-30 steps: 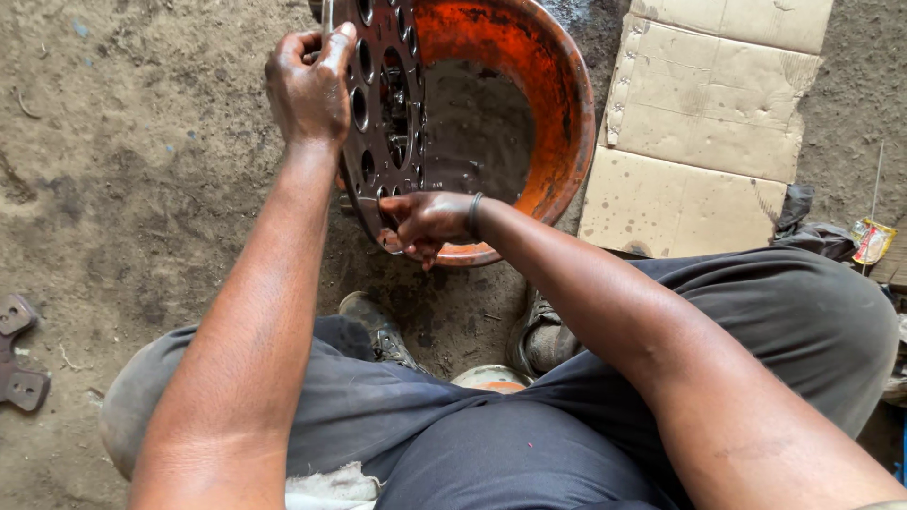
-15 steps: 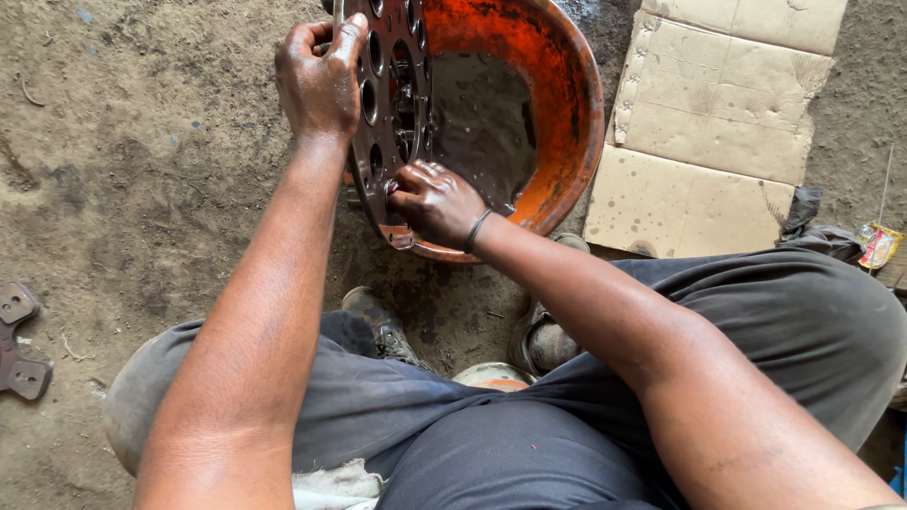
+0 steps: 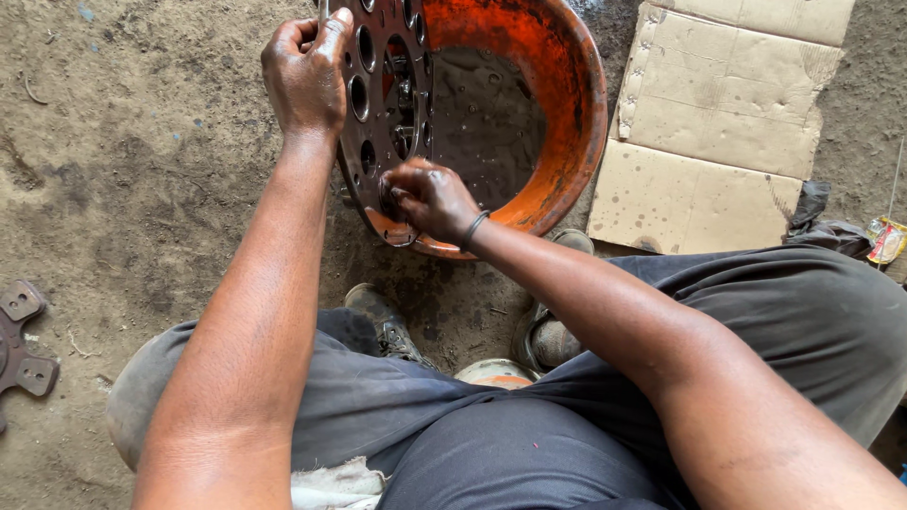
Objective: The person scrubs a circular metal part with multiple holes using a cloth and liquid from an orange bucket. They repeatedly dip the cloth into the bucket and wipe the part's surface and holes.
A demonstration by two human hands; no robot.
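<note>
A rusty round metal plate point(image 3: 378, 123) pierced with several round holes stands on edge in an orange basin point(image 3: 567, 104) holding dark liquid. My left hand point(image 3: 304, 71) grips the plate's upper rim and keeps it upright. My right hand point(image 3: 430, 198) presses its fingers against the plate's lower part, near the basin's front rim. A dark band circles my right wrist. Whether the right hand holds a small tool or rag is hidden by the fingers.
Flattened cardboard point(image 3: 727, 123) lies to the right of the basin. A rusty clutch-like part point(image 3: 21, 340) rests on the dirt floor at the left edge. My shoes point(image 3: 378, 321) and grey trousers fill the lower view. A crumpled wrapper point(image 3: 886, 238) lies far right.
My right hand has shifted from the plate's bottom edge up onto its lower face. The view has moved slightly closer to the basin; my left hand keeps its grip on the rim.
</note>
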